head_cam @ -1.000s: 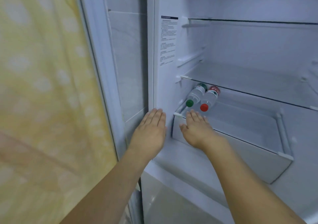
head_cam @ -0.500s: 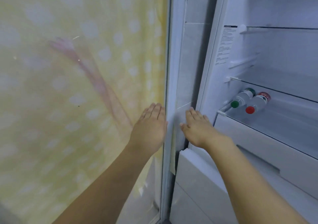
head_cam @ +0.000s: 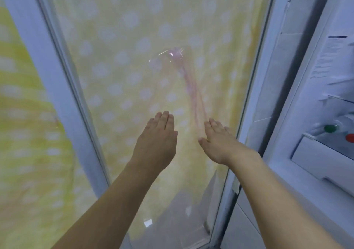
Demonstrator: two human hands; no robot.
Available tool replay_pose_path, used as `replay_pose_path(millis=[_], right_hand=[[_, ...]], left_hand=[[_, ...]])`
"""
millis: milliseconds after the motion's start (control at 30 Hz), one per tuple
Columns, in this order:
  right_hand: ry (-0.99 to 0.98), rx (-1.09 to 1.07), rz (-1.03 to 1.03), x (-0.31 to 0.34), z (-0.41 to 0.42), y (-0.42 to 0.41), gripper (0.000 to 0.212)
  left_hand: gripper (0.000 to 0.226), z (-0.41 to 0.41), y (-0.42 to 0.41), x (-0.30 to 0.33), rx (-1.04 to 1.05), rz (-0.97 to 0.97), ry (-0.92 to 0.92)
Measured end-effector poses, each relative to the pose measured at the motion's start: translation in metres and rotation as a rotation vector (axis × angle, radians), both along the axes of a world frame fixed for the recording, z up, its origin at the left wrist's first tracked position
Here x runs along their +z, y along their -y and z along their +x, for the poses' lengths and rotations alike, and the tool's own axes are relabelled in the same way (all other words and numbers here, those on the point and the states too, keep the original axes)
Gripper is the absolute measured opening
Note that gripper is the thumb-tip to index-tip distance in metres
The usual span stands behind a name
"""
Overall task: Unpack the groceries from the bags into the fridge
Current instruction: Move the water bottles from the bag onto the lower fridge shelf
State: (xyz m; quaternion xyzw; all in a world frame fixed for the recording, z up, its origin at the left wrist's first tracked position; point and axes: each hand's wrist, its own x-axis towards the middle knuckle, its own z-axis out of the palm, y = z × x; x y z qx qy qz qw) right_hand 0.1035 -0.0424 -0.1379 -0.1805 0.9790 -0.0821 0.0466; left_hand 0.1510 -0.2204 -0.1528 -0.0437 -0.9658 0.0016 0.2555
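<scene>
Fridge (head_cam: 314, 153) open at right, left hand (head_cam: 156, 143) and right hand (head_cam: 218, 143) flat, fingers together, seemingly empty.

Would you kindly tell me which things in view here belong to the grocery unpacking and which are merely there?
Part of the job:
- fridge, open at the right
- green-capped bottle lying inside it
- red-capped bottle beside that, partly cut off
- left hand and right hand, both flat and empty

Just there:
- yellow spotted curtain
- white frame post
- label on the fridge wall
</scene>
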Motion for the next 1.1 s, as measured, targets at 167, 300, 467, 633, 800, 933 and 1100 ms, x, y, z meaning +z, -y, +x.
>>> replay_pose_path(millis=[167,300,467,633,800,933,1100], right_hand=[[-0.035,0.105,0.002,0.006,0.022,0.040,0.064],[-0.045,0.184,0.000,0.007,0.041,0.069,0.064],[-0.061,0.294,-0.003,0.008,0.067,0.104,0.064],[-0.084,0.396,-0.033,0.009,0.093,0.140,0.064],[-0.103,0.510,-0.045,0.012,0.125,0.180,0.063],[-0.120,0.614,-0.061,0.015,0.151,0.214,0.064],[-0.113,0.742,-0.056,0.015,0.184,0.260,0.064]], left_hand=[[0.053,0.042,0.034,0.006,0.117,0.029,0.022],[0.053,0.072,0.057,0.009,0.191,0.039,0.025],[0.049,0.110,0.089,0.006,0.302,0.023,-0.041],[0.052,0.150,0.115,0.006,0.395,-0.020,-0.039],[0.053,0.192,0.148,0.002,0.492,0.038,-0.019],[0.052,0.228,0.172,0.002,0.602,0.118,-0.016],[0.055,0.275,0.198,0.005,0.741,0.162,-0.020]])
